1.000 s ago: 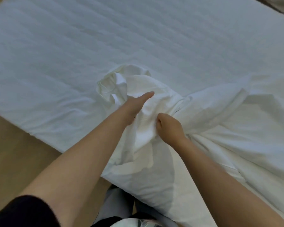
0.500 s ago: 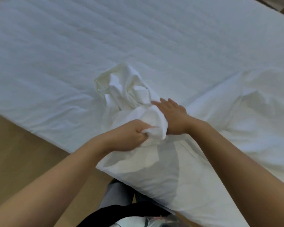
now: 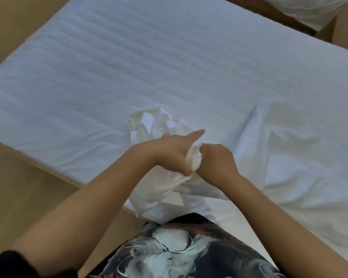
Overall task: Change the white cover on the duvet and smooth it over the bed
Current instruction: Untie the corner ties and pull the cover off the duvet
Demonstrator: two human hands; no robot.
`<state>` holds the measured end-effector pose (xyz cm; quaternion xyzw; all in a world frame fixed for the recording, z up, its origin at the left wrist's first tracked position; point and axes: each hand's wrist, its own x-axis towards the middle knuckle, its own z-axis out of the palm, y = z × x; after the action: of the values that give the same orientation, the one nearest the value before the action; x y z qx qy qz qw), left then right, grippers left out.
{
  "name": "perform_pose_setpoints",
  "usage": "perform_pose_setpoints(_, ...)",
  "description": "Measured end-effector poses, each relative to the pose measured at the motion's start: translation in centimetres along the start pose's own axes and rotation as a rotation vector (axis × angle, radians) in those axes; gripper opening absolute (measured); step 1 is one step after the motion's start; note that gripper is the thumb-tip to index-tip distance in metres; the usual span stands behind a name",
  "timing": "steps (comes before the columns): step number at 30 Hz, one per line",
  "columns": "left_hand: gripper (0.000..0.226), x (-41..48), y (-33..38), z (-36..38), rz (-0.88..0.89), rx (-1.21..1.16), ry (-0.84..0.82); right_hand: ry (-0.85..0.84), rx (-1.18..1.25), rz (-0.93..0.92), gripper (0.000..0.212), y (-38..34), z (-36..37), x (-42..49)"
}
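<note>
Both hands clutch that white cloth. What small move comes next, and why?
Probably gather another handful: left hand and right hand both grip one wad of the crumpled white fabric cover, and loose folds lie just beyond on the quilted white duvet.

Our grip sits at the near edge of the duvet (image 3: 149, 67): our left hand (image 3: 169, 151) and right hand (image 3: 215, 159) meet side by side, with a bunch of the cover (image 3: 193, 157) clenched between them. Just beyond the grip and to its left, a crumpled end of the cover lies on the duvet. To the right of the grip, the rest of the cover spreads across the duvet. Nearer than the grip, folds hang over the edge above our shirt (image 3: 179, 247). Left of the grip, well apart, lies the floor (image 3: 18, 187); far beyond and to the right stands a second bed (image 3: 309, 9).
</note>
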<state>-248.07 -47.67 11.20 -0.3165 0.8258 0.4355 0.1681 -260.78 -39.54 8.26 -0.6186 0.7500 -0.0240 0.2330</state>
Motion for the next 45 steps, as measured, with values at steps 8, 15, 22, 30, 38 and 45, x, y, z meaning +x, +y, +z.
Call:
perform_pose_setpoints(8, 0.039, -3.6, 4.4, 2.3, 0.1, 0.037, 0.088, -0.434, 0.087, -0.085, 0.033, 3.3, -1.0, -2.9)
perform_pose_setpoints(15, 0.021, -10.1, 2.7, -1.6, -0.067, -0.167, 0.222, -0.202, -0.076, -0.036, 0.029, 6.1, -2.1, -3.9)
perform_pose_setpoints(22, 0.066, -6.7, 5.2, -0.6, -0.026, -0.083, 0.294, 0.217, 0.117, -0.052, 0.037, 1.4, -7.2, -5.2)
perform_pose_setpoints(30, 0.015, -5.6, 9.6, 1.7, 0.235, -0.573, 0.612, 0.027, 0.274, -0.1, 0.021, 3.0, -6.0, -6.4)
perform_pose_setpoints(38, 0.022, -10.8, 6.2, -1.0, 0.101, -0.643, 0.324, -0.124, 0.158, 0.09, 0.033, 6.6, -4.8, -5.5)
perform_pose_setpoints(45, 0.062, -8.1, 8.1, -2.3, 0.343, -0.537, -0.002, 0.3, 0.222, 0.007, 0.037, 0.1, -10.4, -5.3)
